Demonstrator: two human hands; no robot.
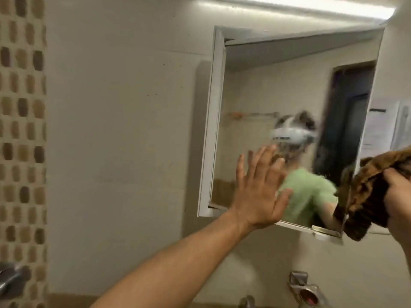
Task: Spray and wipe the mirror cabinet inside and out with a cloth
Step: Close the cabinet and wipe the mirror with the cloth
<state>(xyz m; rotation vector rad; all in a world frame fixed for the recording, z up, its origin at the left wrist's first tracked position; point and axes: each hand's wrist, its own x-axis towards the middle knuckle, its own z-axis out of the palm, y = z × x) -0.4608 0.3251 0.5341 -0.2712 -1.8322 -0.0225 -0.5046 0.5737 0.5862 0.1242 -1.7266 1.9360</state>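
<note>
— Looking for the cloth (364, 196)?
— Bunched in the right grip (398, 196), fingers curled over the top of it, a tail hanging below. Sits at the lower right edge of the mirror door (300, 96), overlapping that corner.

— And from there, which way to the glass?
— Left and up. Runs longer side to side than top to bottom, so probably calls for broad sideways strokes starting from the right.

— Anything in the way?
— Only the left grip (260, 187): spread wide, palm forward, holding nothing, over the lower left part of the glass. Cannot tell through the blur whether pressing on it or stopping just short.

— Steadying the door, maybe?
— Quite possibly. Stands a little out from the white frame (209, 121) at the top left, so looks ajar and apt to swing under a push. Hinge side not clear enough to call.

— Nearer for the wiping, then?
— The right, plainly: carrying the cloth and at the very edge of the glass. The left better as a brace, or lifted off the path of the stroke.

— Spray bottle?
— Nowhere in view. Just a metal fitting (307, 290) low on the wall beneath the mirror.
</note>
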